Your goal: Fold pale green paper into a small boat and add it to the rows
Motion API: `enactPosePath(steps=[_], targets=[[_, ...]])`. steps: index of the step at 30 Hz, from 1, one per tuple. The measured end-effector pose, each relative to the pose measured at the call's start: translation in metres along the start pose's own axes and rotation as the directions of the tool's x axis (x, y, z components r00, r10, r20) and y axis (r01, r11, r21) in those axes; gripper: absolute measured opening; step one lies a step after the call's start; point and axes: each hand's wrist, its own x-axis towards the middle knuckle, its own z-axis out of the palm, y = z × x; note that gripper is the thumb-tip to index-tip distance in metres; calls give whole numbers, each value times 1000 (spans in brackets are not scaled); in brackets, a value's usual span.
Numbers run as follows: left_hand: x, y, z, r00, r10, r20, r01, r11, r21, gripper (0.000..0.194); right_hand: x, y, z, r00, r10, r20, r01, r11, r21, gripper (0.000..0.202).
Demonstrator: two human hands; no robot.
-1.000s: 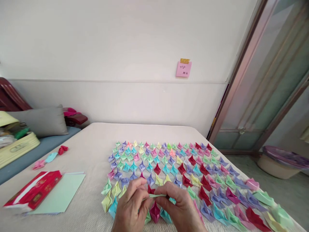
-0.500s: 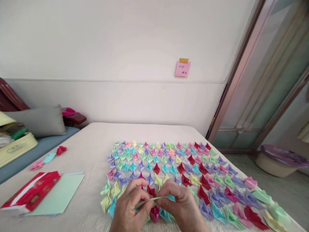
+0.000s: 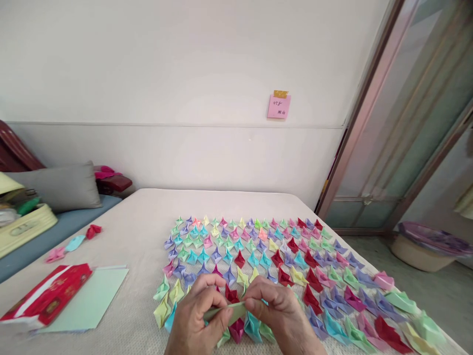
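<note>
Between my two hands is a folded strip of light green paper (image 3: 236, 310), held low over the table's near side. My left hand (image 3: 201, 315) pinches its left part between thumb and fingers. At its right end the thumb and forefinger of my right hand (image 3: 275, 310) are closed on the paper. Beneath and beyond my hands, rows of small folded paper boats (image 3: 216, 254) in many colours cover the cloth. A dark red boat (image 3: 231, 294) and a magenta boat (image 3: 237, 330) show between my hands; others are hidden by them.
On the left, a red tissue pack (image 3: 48, 296) lies on green paper sheets (image 3: 99, 296). Beyond it are small pink, blue and red paper pieces (image 3: 75, 243). A pink note (image 3: 279, 106) hangs on the wall. A covered tub (image 3: 428, 249) stands on the floor at right.
The green strip has turned so that more of its flat face shows between my fingers. My right hand has shifted slightly. The boats and the tissue pack stay in place.
</note>
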Motion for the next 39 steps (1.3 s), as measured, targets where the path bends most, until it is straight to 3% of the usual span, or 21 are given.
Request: enactPosePath(steps=[2,5,10,13,16,19,21,23,28,33,39], targets=[[2,0,-2,1000,0,21,0,1000,10,20,1,-3,-1,1000,-14,27,16,996,-89,28],[4,1,-5,995,33,99,-40,997,66,20,-1,-4,0,992,-101,81,121,945,-304,4],[5,3,-8,972,95,214,-124,984,126,15,-5,0,5,935,-297,193,355,792,-497,10],[6,4,-10,984,50,173,-66,993,93,4,-4,0,5,906,-393,161,416,747,-518,14],[9,5,-14,992,-25,126,28,999,-22,30,-4,-6,2,851,-495,174,502,674,-542,12],[13,5,-19,969,-85,231,119,984,-136,40,-4,-12,-1,785,-594,176,574,590,-568,11],[13,4,-21,944,-118,308,179,967,-179,32,-5,-14,-1,772,-609,181,586,572,-575,10],[12,4,-20,943,-114,312,185,960,-208,22,-5,-13,-2,770,-610,188,591,569,-572,9],[9,7,-18,973,65,224,-40,993,-115,11,-5,-8,-2,793,-571,211,582,608,-540,6],[6,6,-18,941,290,173,-306,950,68,9,-5,-9,0,780,-592,204,598,607,-523,3],[2,0,-13,916,373,147,-390,914,111,18,-4,-5,5,742,-627,237,621,508,-597,5]])
